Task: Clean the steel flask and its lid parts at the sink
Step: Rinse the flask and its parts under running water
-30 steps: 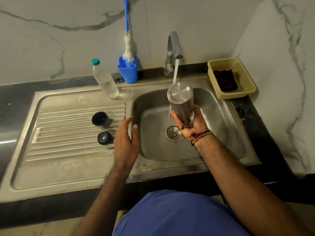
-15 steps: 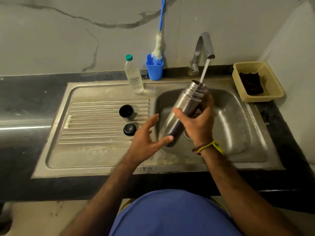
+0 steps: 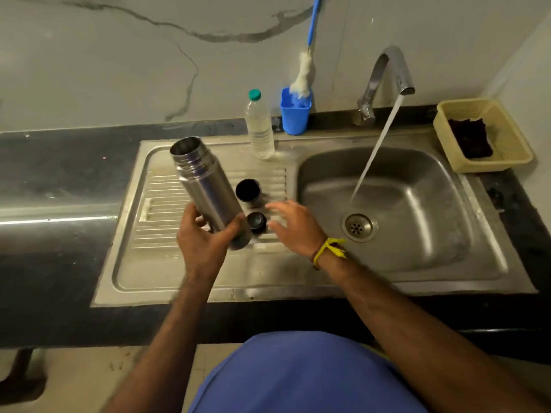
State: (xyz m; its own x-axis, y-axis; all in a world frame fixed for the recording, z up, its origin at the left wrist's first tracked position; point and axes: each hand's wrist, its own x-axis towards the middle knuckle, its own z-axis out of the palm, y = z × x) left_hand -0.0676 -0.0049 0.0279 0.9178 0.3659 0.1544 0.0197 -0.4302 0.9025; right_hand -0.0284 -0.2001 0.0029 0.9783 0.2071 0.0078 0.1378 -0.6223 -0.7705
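A person's left hand (image 3: pixel 205 242) grips the open cylindrical steel flask (image 3: pixel 207 189) near its base, mouth tilted up and away above the ribbed draining board (image 3: pixel 161 204). The right hand (image 3: pixel 293 223), fingers spread and empty, reaches toward the small round black stopper (image 3: pixel 255 222) beside the black lid cup (image 3: pixel 248 190), likely the next piece to rinse under the running tap (image 3: pixel 387 76).

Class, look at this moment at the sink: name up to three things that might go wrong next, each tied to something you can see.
1. The left hand alone holds the tilted steel flask near its base; if it is wet, that grip may slip.
2. The right hand reaches toward the small black lid parts on the ribbed drainboard; a nudge might roll one away.
3. The tap runs unattended into the basin, wasting water.
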